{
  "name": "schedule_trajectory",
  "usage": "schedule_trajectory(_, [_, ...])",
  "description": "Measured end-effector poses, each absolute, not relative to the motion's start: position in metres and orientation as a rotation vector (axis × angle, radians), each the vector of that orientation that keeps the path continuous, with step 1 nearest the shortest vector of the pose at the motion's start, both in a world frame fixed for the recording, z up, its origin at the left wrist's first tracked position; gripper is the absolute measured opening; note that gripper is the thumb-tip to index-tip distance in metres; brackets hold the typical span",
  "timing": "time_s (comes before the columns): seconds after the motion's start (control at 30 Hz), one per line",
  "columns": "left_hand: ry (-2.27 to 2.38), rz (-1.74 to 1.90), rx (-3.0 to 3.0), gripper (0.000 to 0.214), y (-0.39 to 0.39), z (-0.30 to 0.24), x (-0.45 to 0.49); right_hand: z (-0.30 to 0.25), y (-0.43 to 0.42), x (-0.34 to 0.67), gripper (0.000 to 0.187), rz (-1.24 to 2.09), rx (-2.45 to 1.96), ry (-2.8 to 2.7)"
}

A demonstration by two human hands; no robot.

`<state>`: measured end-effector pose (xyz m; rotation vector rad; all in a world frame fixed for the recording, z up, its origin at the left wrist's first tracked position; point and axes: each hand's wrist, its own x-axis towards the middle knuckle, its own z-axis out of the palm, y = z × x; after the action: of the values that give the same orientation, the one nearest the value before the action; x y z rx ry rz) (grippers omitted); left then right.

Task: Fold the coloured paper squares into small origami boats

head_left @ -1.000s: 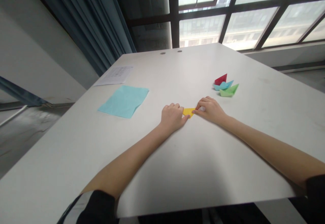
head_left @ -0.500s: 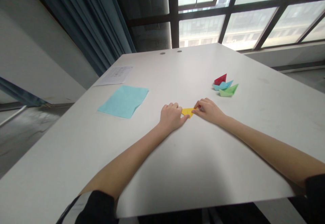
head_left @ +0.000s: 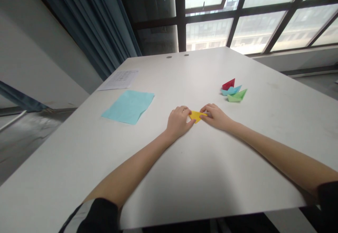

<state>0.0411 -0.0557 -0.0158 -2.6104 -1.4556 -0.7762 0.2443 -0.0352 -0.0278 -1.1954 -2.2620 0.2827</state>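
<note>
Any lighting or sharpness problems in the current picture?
Head view: the window glares, partly washed out; a soft shadow darkens the near table; print on the white sheet is unreadable; fold detail is faint on the yellow paper between left hand and right hand.

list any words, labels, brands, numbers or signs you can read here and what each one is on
No text is readable.
White paper sheet: dark marks, too small and blurred to read.
Yellow folded paper, light blue square sheet, red boat, blue boat, green boat: no lettering visible.
</note>
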Motion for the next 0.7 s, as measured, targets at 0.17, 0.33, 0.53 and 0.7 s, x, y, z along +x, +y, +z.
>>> schedule_trajectory(0.17, [-1.430, -1.041, -2.599, 0.012, -0.056, -0.016, 0.043, -0.021, -0.042, 0.240, 0.011, 0.326, -1.193, -2.074])
schedule_trajectory(0.33, [-1.561, -1.534, -2.705, 0.016, -0.052, -0.018, 0.049, -0.021, -0.048, 0.233, 0.008, 0.190, -0.998, -2.103])
schedule_trajectory(0.53, [-1.860, -1.872, -2.911, 0.023, -0.050, -0.018, 0.051, -0.022, -0.053, 0.224, 0.008, 0.311, -0.937, -2.070])
schedule_trajectory(0.7, [-1.824, -2.062, -2.956, 0.023, -0.051, -0.018, 0.051, -0.017, -0.058, 0.223, 0.017, 0.504, -1.002, -2.046])
